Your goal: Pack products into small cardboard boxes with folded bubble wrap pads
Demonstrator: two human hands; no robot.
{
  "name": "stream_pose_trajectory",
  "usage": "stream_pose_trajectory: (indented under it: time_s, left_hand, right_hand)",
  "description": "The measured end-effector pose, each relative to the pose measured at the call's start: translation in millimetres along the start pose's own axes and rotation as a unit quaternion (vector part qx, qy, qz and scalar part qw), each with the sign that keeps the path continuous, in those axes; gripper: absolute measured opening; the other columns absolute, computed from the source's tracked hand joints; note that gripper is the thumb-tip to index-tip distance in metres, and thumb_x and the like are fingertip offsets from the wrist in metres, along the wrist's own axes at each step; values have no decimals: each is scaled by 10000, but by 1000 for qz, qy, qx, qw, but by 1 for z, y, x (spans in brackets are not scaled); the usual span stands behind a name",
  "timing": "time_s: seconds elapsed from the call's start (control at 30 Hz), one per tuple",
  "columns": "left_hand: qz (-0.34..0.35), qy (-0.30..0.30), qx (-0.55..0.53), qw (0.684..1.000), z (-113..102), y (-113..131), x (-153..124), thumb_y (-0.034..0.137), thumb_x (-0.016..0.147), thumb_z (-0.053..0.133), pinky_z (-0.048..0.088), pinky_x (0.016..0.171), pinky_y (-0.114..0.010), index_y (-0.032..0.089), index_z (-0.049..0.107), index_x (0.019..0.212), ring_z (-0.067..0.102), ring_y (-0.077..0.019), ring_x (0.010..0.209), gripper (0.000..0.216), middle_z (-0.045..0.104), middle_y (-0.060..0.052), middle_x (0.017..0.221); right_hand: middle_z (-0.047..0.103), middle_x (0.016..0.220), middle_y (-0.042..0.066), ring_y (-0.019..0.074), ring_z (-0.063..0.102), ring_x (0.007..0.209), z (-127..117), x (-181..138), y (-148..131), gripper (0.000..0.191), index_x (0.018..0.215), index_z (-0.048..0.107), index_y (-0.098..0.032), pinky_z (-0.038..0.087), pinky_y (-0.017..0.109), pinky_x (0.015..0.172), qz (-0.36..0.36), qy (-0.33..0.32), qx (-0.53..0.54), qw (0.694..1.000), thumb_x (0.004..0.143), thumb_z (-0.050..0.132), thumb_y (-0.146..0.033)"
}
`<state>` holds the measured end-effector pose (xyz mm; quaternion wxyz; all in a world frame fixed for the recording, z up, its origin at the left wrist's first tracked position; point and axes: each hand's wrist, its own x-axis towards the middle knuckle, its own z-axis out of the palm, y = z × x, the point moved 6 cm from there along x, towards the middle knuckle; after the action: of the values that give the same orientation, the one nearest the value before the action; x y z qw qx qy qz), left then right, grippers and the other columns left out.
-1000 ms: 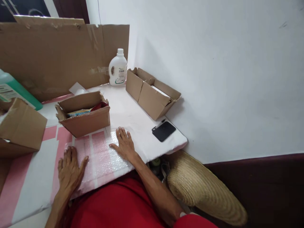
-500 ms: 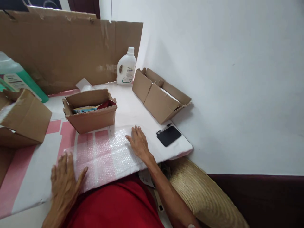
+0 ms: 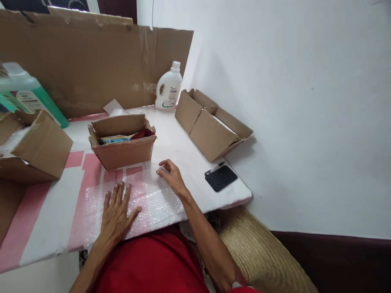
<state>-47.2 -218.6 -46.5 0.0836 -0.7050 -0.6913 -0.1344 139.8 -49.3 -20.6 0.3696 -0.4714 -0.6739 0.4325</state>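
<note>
A clear sheet of bubble wrap lies flat on the pink-and-white table surface in front of me. My left hand rests flat on the middle of the sheet, fingers stretched out. My right hand is at the sheet's far right corner, fingers curled and pinching its edge. Just behind the sheet stands a small open cardboard box with a blue packet and something dark red inside.
A black phone lies near the table's right edge. An open cardboard box lies along the wall, a white bottle behind it. Another box and a green bottle are at left. A straw hat sits below.
My left hand slid right from the sheet's left end onto its middle. My right hand went from lying flat to pinching the far right corner. The view shifted a little.
</note>
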Motion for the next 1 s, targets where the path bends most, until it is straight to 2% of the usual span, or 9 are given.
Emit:
stream_pose_trajectory:
  time_s: [0.23,0.3,0.37,0.43,0.57,0.67,0.73,0.87,1.0]
  left_hand:
    - [-5,-5,-7,1000,6,3,5,601,970,405,201,1234,-580,138,322,1578,298,-346,1527,768,351,-182,1633]
    - [-13,-13,-18,1000,7,6,9,618,957,415,208,1229,-594,135,342,1569,305,-355,1523,783,360,-194,1626]
    - [-25,-19,-29,999,6,7,14,632,948,418,227,1220,-606,124,345,1566,313,-368,1518,804,366,-209,1619]
    - [-29,-19,-40,999,3,7,19,621,956,411,248,1217,-600,117,335,1568,305,-364,1522,797,362,-216,1619]
    - [-36,-16,-43,998,-3,-9,19,541,991,369,241,1230,-580,116,339,1565,270,-338,1540,715,340,-214,1630]
    - [-69,-25,-26,997,-3,-37,11,540,994,331,240,1223,-596,91,358,1555,288,-361,1530,719,359,-228,1616]
    - [-77,-36,-17,996,-3,-55,5,557,986,327,222,1225,-609,107,356,1560,265,-368,1537,731,336,-218,1631]
    - [-79,-54,-14,995,-3,-80,2,606,960,332,180,1240,-602,134,380,1554,215,-362,1555,760,294,-199,1655]
    - [-95,-39,-21,995,-14,-94,-7,639,950,296,189,1235,-599,91,349,1558,234,-370,1548,820,295,-238,1644]
  right_hand:
    - [666,772,11,196,641,736,-26,16,8,237,979,695,-194,545,340,757,8,49,-16,999,822,568,-319]
    - [710,919,75,251,649,902,-32,15,5,297,1074,707,-177,520,426,912,6,82,-48,996,854,535,-275]
    - [683,1191,159,301,590,1143,-29,9,-6,391,1237,669,-141,428,489,1073,-9,106,-93,990,904,488,-234]
    - [588,1398,186,312,501,1307,-8,-2,-23,449,1374,596,-126,361,490,1153,-57,82,-172,980,963,462,-247]
    - [472,1564,143,284,369,1473,66,-32,-47,544,1508,472,-165,299,459,1221,-210,-92,-302,925,1018,502,-399]
    - [381,1628,147,293,274,1536,87,-40,-32,634,1535,433,-164,239,502,1244,-208,-154,-343,903,1016,497,-524]
    - [302,1662,148,308,222,1557,73,-36,-11,695,1565,389,-171,199,541,1248,-156,-158,-372,901,1011,478,-581]
    - [171,1691,153,313,138,1576,10,-30,26,759,1609,290,-151,135,551,1259,-46,-122,-420,898,1015,469,-588]
    - [173,1689,172,311,120,1579,-33,-44,34,770,1620,259,-158,148,554,1256,-27,-99,-425,899,1012,489,-571]
